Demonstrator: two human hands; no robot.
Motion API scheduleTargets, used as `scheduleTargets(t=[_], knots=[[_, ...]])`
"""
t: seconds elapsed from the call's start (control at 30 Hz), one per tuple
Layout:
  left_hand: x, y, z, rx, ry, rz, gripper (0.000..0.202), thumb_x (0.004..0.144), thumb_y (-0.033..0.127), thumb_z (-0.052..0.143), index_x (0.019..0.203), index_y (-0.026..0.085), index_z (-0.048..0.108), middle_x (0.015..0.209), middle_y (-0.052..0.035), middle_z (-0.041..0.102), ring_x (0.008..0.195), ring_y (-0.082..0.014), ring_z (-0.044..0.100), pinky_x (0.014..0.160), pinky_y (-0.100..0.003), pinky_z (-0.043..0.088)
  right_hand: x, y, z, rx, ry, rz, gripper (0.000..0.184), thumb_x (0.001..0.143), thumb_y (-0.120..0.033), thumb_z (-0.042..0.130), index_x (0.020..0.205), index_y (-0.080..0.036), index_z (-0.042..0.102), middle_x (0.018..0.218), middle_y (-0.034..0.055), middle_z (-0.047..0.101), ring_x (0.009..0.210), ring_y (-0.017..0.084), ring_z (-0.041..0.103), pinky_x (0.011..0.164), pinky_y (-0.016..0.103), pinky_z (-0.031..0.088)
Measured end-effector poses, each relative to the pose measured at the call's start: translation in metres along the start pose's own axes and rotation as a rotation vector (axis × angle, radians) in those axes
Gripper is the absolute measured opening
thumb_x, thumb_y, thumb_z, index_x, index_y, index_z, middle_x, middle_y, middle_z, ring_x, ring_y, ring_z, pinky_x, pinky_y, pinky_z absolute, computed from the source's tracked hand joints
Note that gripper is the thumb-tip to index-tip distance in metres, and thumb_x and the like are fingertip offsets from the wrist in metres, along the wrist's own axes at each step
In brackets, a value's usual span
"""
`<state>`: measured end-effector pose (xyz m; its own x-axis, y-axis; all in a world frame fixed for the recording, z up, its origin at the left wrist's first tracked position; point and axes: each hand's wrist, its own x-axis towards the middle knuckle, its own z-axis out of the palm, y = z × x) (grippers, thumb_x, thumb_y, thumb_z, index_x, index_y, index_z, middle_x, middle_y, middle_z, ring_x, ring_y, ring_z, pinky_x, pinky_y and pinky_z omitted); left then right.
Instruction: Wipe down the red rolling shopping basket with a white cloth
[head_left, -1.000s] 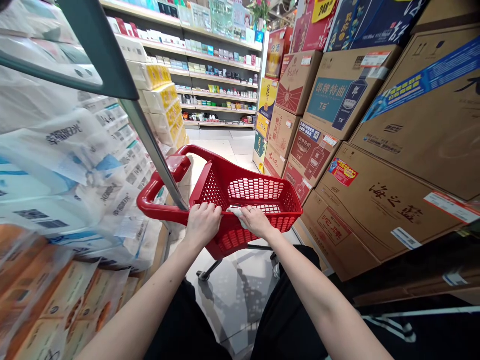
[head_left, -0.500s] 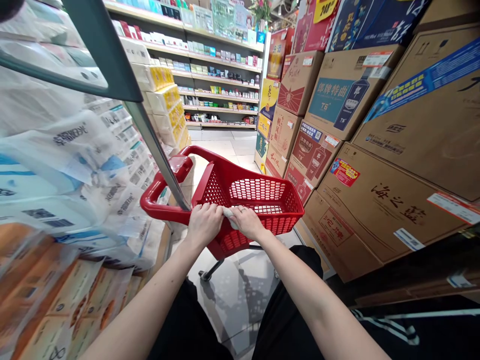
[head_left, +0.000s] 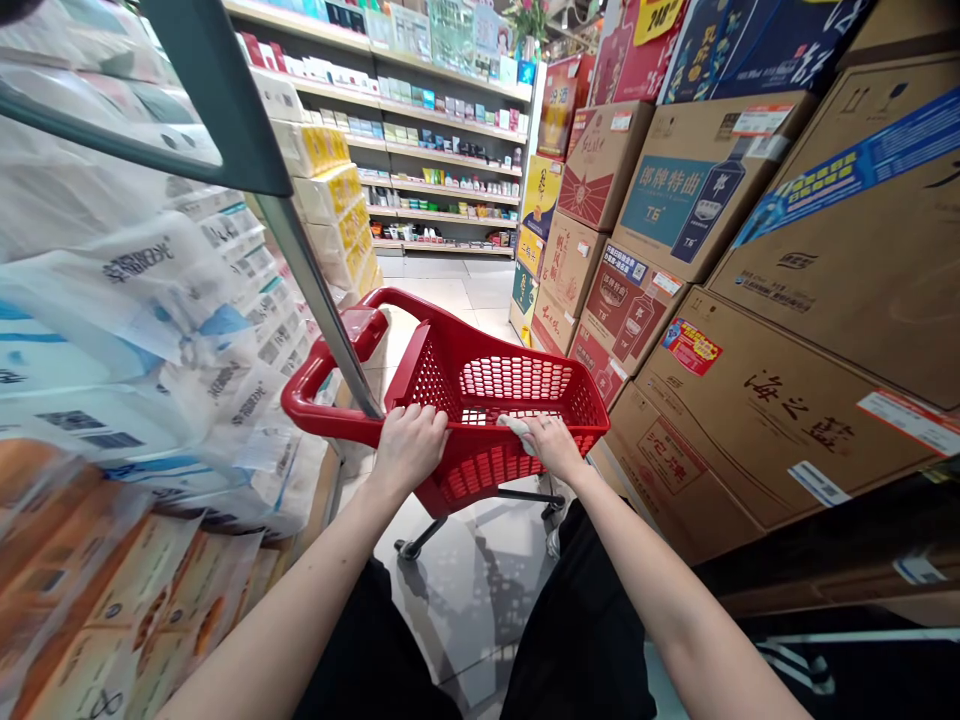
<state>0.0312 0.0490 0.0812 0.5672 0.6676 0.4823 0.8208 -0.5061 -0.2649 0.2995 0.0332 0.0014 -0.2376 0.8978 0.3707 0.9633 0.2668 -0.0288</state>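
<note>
A red plastic shopping cart (head_left: 480,470) stands sideways in front of me, with its handle end at the left. My left hand (head_left: 412,440) is closed over the basket's near rim, close to the handle end. Farther right on the same rim, my right hand (head_left: 553,442) presses a pale cloth (head_left: 519,430) against the edge. The cloth is bunched under the fingers and covers the rim there. Through the holes in the basket walls I see nothing lying inside.
Stacked tissue packs (head_left: 135,300) line the left side, with orange-brown packages (head_left: 67,580) below. Cardboard cartons (head_left: 780,400) rise close on the right. A grey handle on a metal pole (head_left: 322,300) crosses the upper left. Product shelves (head_left: 442,150) stand beyond the tiled floor.
My right hand has slid right along the near rim with the cloth, away from my left hand. The left hand stays on the rim, and the cart stands where it was.
</note>
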Motion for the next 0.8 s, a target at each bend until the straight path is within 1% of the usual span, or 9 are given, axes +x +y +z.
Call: scheduleTargets(t=[0.13,0.3,0.37,0.47,0.53,0.6,0.63,0.7,0.8], knots=[[0.000,0.002,-0.001,0.011,-0.009,-0.008,0.024,0.086,0.025,0.040,0.074,0.016,0.058,0.075,-0.0128,0.058,0.077,-0.0263,0.052,0.070,-0.040,0.031,-0.004,0.003,0.002,-0.046,0.013,0.036,0.029,0.095,-0.034,0.041,0.118,-0.021,0.052,0.102,0.0068,0.056,0.090,0.019,0.049,0.084,0.034,0.041],[0.002,0.000,-0.001,0.024,-0.017,-0.015,0.023,0.085,0.024,0.041,0.075,0.016,0.060,0.075,-0.0138,0.058,0.078,-0.0270,0.052,0.070,-0.040,0.031,0.001,-0.014,0.004,-0.053,0.045,0.067,0.030,0.095,-0.032,0.040,0.120,-0.020,0.051,0.102,0.0082,0.056,0.091,0.019,0.048,0.086,0.035,0.039],[0.002,0.000,0.000,0.018,-0.018,-0.019,0.023,0.085,0.024,0.041,0.075,0.016,0.060,0.075,-0.0140,0.058,0.078,-0.0272,0.052,0.070,-0.040,0.031,0.007,-0.029,0.004,-0.031,0.044,0.056,0.032,0.095,-0.033,0.040,0.124,-0.021,0.048,0.103,0.0083,0.056,0.093,0.019,0.048,0.086,0.035,0.039],[0.002,0.002,0.001,0.004,-0.017,-0.024,0.023,0.085,0.024,0.041,0.075,0.015,0.060,0.075,-0.0139,0.058,0.078,-0.0273,0.052,0.070,-0.040,0.031,0.022,-0.061,0.004,0.021,0.058,0.018,0.035,0.096,-0.034,0.038,0.128,-0.021,0.044,0.102,0.0081,0.055,0.094,0.020,0.048,0.086,0.035,0.040],[0.001,0.004,0.001,-0.012,-0.013,-0.027,0.023,0.086,0.024,0.040,0.078,0.015,0.061,0.075,-0.0139,0.058,0.079,-0.0276,0.052,0.071,-0.040,0.031,0.031,-0.083,0.003,0.039,0.087,0.014,0.036,0.096,-0.034,0.035,0.129,-0.019,0.042,0.103,0.0091,0.054,0.095,0.020,0.048,0.086,0.036,0.040],[0.000,0.003,0.000,-0.033,-0.010,-0.022,0.024,0.086,0.024,0.040,0.083,0.015,0.061,0.076,-0.0136,0.059,0.079,-0.0276,0.052,0.070,-0.040,0.031,0.036,-0.097,0.003,0.046,0.096,0.003,0.036,0.097,-0.033,0.034,0.129,-0.019,0.041,0.103,0.0099,0.054,0.095,0.021,0.048,0.086,0.037,0.041],[0.000,0.002,0.000,-0.041,-0.008,-0.016,0.024,0.086,0.025,0.040,0.084,0.015,0.062,0.077,-0.0134,0.059,0.079,-0.0275,0.052,0.070,-0.040,0.031,0.037,-0.099,0.002,0.045,0.090,-0.011,0.036,0.097,-0.033,0.034,0.129,-0.019,0.041,0.104,0.0101,0.054,0.096,0.021,0.048,0.086,0.037,0.041],[-0.001,0.001,-0.001,-0.045,-0.006,-0.009,0.024,0.087,0.026,0.040,0.083,0.015,0.061,0.077,-0.0131,0.059,0.079,-0.0272,0.052,0.071,-0.040,0.031,0.034,-0.094,0.003,0.038,0.072,-0.041,0.035,0.096,-0.033,0.037,0.128,-0.018,0.041,0.104,0.0104,0.053,0.096,0.021,0.048,0.086,0.036,0.041],[-0.001,-0.001,-0.001,-0.034,-0.005,-0.009,0.025,0.087,0.027,0.040,0.077,0.016,0.060,0.076,-0.0127,0.058,0.079,-0.0265,0.052,0.071,-0.040,0.032,0.022,-0.067,0.006,0.003,0.072,-0.037,0.034,0.095,-0.032,0.039,0.126,-0.017,0.043,0.103,0.0110,0.054,0.096,0.022,0.049,0.086,0.037,0.040]])
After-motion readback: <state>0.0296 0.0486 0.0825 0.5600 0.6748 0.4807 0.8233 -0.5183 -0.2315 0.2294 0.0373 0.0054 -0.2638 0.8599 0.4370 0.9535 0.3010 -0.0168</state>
